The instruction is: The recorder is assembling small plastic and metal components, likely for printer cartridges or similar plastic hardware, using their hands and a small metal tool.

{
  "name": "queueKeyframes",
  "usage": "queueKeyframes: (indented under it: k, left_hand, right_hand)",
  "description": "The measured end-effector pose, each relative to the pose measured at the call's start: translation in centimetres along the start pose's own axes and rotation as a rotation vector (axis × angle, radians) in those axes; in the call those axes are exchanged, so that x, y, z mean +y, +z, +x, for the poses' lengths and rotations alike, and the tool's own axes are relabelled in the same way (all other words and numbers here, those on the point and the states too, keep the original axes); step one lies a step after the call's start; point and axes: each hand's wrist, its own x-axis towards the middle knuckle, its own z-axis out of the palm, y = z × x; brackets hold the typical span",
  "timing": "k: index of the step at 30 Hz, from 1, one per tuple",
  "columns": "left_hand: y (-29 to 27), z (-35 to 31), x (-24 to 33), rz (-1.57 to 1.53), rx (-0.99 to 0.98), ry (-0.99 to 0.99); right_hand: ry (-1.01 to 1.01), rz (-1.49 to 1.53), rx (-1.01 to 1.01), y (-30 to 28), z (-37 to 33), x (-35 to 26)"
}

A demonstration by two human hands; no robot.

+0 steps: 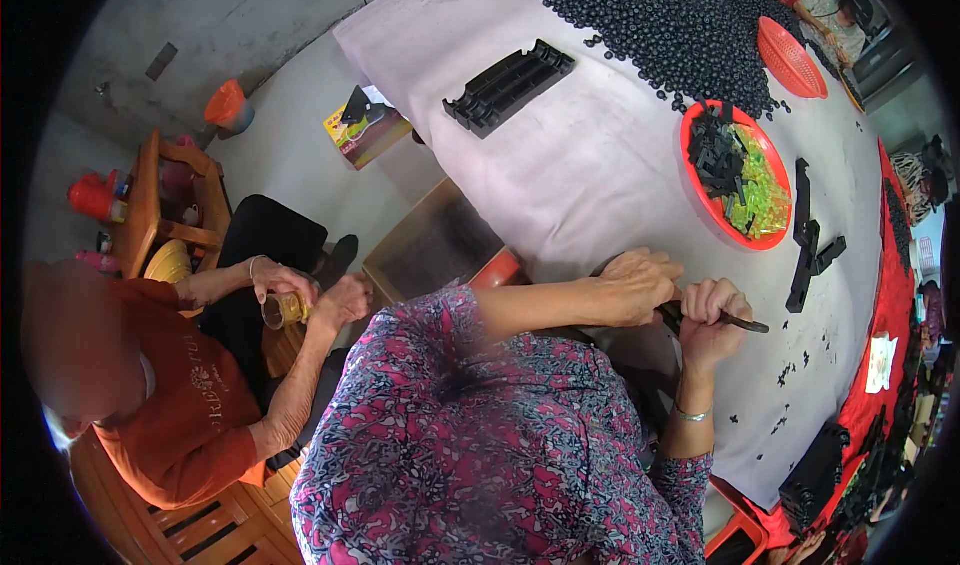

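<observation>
In front of my chest, at the table's near edge, both my hands are held close together. My right hand (712, 315) is wrapped round a dark, narrow rod-like piece (745, 323) whose rounded end sticks out to the right. My left hand (638, 280) is closed just left of it, its fingers bent; what it grips is hidden by the fingers. A bit of the dark piece shows between the two hands. Beyond my right hand stands a red basin (688, 155) holding flat black pieces (718, 155) and yellow-green bits (765, 190).
A black ribbed plastic block (508, 87) and jointed black bars (806, 240) lie on the cloth-covered table (590, 185). Behind them spread many small black round parts (650, 25) and a red basket (790, 60). An open cardboard box (375, 265) sits left; a seated person there holds a glass (284, 311).
</observation>
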Motion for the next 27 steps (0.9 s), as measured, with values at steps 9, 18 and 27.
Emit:
queueKeyframes:
  k: [9, 18, 27]
  left_hand:
    - [0.3, 0.1, -0.1, 0.046, -0.013, 0.011]
    - [-0.5, 0.2, -0.1, 0.017, -0.021, 0.01]
    - [-0.7, 0.1, -0.3, -0.027, 0.045, 0.038]
  right_hand:
    - [-0.001, -0.047, -0.029, -0.1, 0.0, 0.0]
    - [0.003, -0.031, 0.005, -0.3, -0.3, 0.5]
    - [-0.004, 0.267, 0.199, -1.7, 0.1, -1.9]
